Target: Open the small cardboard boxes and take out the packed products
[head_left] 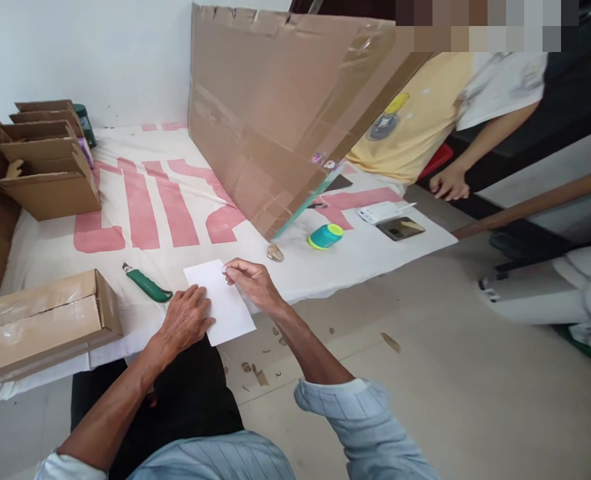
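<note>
A sheet of white paper (222, 310) lies at the front edge of the cloth-covered table. My left hand (188, 319) rests on its left side, fingers stretched over the paper and holding nothing. Over the paper's top right part, my right hand (252, 281) is closed in a pinch; what sits between thumb and forefinger is too small to make out. Just left of the paper is a green utility knife (148, 285), its tip pointing away to the left. A small brown lump (275, 252) lies beyond my right hand, near a teal and yellow roll-shaped item (325, 236).
A large cardboard panel (270, 113) stands tilted across the table. Cardboard boxes (40, 307) line the left side. A phone (401, 229) and a white device (378, 212) lie at the right edge, near another person's hand (450, 182). Scraps (260, 377) litter the floor.
</note>
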The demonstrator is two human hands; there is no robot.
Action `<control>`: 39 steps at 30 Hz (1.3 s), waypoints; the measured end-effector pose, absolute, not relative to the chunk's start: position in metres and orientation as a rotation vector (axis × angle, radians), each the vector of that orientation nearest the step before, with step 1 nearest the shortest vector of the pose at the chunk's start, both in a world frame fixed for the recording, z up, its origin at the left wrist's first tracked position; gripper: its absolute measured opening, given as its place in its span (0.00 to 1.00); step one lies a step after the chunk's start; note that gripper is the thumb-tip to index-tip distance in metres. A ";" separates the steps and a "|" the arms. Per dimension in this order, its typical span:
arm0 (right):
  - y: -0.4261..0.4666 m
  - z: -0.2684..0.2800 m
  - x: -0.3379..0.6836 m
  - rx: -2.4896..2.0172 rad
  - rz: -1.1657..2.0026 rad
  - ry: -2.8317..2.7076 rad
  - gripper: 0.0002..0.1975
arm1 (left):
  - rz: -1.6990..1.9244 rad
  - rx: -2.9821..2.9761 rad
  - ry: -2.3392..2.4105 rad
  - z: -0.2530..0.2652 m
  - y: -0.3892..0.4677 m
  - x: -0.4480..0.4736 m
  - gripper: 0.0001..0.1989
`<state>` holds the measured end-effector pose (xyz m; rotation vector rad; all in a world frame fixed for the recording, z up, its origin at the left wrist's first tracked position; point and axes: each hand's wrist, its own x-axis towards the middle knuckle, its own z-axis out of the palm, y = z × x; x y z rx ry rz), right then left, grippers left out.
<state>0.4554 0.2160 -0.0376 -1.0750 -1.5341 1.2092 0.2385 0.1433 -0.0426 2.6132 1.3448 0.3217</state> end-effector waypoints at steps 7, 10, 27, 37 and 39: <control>0.234 -0.064 0.417 -0.918 0.707 -2.014 0.10 | 0.410 2.587 1.349 -0.058 0.136 0.238 0.15; 0.242 -0.076 0.408 -0.897 0.596 -2.131 0.11 | 0.433 2.574 1.359 -0.062 0.134 0.238 0.16; 0.249 -0.084 0.401 -0.912 0.239 -2.481 0.17 | 0.444 2.575 1.361 -0.063 0.131 0.242 0.14; 0.250 -0.086 0.403 -0.887 0.185 -2.547 0.17 | 0.481 2.541 1.342 -0.067 0.131 0.243 0.13; 0.250 -0.086 0.404 -0.880 0.193 -2.564 0.17 | 0.477 2.523 1.342 -0.066 0.131 0.243 0.12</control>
